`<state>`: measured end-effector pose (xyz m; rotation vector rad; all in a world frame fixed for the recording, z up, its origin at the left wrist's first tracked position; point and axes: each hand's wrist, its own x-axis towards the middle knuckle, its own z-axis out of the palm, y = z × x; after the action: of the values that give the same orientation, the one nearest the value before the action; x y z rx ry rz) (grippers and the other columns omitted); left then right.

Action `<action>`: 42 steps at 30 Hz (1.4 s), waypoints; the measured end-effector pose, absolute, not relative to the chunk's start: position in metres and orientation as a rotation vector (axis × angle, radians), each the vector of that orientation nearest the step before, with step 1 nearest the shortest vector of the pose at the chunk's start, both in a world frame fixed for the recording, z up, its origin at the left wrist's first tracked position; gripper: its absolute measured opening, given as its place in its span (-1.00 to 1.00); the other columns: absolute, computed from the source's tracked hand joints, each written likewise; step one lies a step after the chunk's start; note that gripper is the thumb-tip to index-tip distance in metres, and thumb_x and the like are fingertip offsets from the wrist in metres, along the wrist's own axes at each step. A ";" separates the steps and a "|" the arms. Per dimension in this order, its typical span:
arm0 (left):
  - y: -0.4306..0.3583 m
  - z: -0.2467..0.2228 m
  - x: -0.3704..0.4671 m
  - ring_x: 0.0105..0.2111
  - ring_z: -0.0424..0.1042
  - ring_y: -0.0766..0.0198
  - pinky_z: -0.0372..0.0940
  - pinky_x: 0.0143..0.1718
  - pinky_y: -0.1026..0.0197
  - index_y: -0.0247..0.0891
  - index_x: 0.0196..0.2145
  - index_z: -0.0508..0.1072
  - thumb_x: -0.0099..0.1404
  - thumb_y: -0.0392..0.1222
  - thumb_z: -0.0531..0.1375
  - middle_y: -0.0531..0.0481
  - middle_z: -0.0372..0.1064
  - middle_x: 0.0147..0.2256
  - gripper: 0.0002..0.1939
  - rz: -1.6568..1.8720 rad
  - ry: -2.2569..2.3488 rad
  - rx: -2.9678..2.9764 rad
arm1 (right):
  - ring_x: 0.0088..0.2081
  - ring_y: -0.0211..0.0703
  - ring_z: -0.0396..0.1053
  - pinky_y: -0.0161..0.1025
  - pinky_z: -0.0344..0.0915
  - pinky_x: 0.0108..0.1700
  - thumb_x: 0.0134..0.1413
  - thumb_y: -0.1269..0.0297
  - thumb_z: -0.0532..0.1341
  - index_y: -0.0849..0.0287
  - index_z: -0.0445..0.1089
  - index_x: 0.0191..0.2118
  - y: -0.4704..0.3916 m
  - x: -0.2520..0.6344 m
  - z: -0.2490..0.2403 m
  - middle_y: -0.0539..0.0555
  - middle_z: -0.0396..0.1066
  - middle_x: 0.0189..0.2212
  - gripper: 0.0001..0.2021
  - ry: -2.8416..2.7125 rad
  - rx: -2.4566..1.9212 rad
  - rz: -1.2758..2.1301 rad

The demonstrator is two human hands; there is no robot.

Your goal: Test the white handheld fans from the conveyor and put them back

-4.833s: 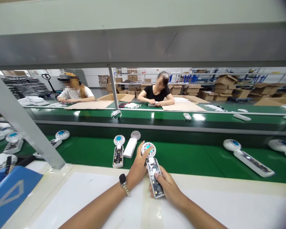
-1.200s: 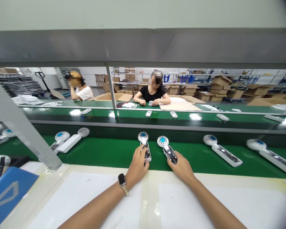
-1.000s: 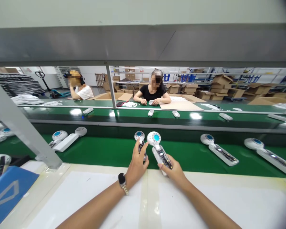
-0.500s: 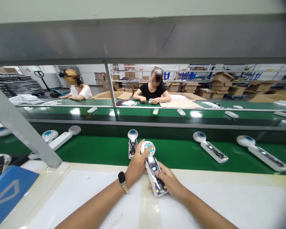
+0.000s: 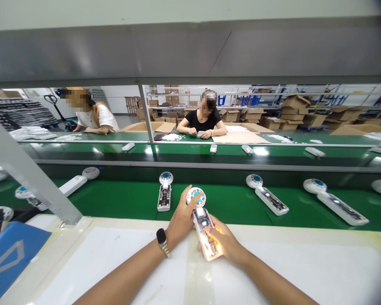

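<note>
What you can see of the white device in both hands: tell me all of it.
The white device looks plastic: a round vented head with a blue centre, a short neck, and an oblong body showing circuitry. Its near end glows warm yellow. It slants, head pointing away, where the pale worktop meets the green belt. The left hand holds the head, one finger across it; the right hand grips the body.

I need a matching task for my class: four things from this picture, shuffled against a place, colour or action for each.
1. Left hand
2. Right hand
3. Conveyor belt
4. Watch

A. Green
B. Gripping the glowing body of the device
C. Around the left wrist
D. Touching the device's round head

Pairs: 1-D, 2-B, 3-A, 4-C
</note>
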<state>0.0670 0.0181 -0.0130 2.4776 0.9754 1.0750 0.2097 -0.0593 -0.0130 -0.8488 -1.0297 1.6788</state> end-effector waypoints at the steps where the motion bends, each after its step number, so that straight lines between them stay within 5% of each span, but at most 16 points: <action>1: 0.018 -0.013 0.067 0.13 0.06 0.06 0.20 0.03 0.06 -0.06 0.14 0.07 0.18 -0.50 0.02 -0.11 -0.35 0.24 -0.38 1.070 0.980 2.475 | -0.50 -0.13 0.43 -0.22 0.29 -0.52 -0.15 -0.06 0.24 0.11 0.15 -0.05 -0.060 0.210 -0.012 0.13 0.36 -0.23 -0.44 -1.046 -0.849 1.672; 13: 0.016 -0.012 0.066 0.08 0.14 0.04 0.24 -0.02 0.05 -0.04 0.15 0.07 0.15 -0.49 0.06 -0.11 -0.32 0.24 -0.35 1.073 0.979 2.482 | -0.49 -0.15 0.43 -0.28 0.27 -0.52 0.03 0.03 0.15 0.13 0.02 0.07 -0.061 0.210 -0.016 0.03 0.42 -0.45 -0.46 -1.120 -0.882 1.625; 21: 0.018 -0.011 0.067 0.05 0.18 0.09 0.26 -0.05 0.07 -0.03 0.16 0.04 0.12 -0.53 0.04 -0.11 -0.31 0.23 -0.29 0.986 1.039 2.443 | -0.42 -0.13 0.46 -0.27 0.30 -0.47 -0.04 0.04 0.21 0.11 0.09 0.05 -0.061 0.211 -0.009 0.13 0.40 -0.21 -0.45 -1.144 -0.876 1.638; 27: 0.017 -0.012 0.067 0.09 0.13 0.07 0.20 0.02 0.06 -0.10 0.15 0.09 0.14 -0.51 0.06 -0.13 -0.25 0.22 -0.36 1.025 1.025 2.458 | -0.50 -0.14 0.44 -0.26 0.28 -0.45 -0.07 -0.01 0.22 0.18 -0.01 0.11 -0.063 0.215 -0.012 0.04 0.43 -0.51 -0.32 -1.165 -0.872 1.672; 42: 0.004 -0.009 0.064 0.09 0.14 -0.06 0.18 0.04 0.05 -0.11 0.16 0.10 0.15 -0.29 0.15 -0.13 -0.30 0.24 -0.38 0.934 1.056 2.414 | -0.38 0.08 0.49 -0.14 0.40 -0.30 -0.23 -0.11 0.24 0.33 -0.30 0.26 -0.063 0.215 -0.041 0.21 0.53 -0.44 0.05 -1.006 -1.219 1.642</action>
<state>0.0639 0.0044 -0.0093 2.4138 1.0557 0.9337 0.2153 -0.0630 -0.0409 -1.2195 -1.0065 1.6416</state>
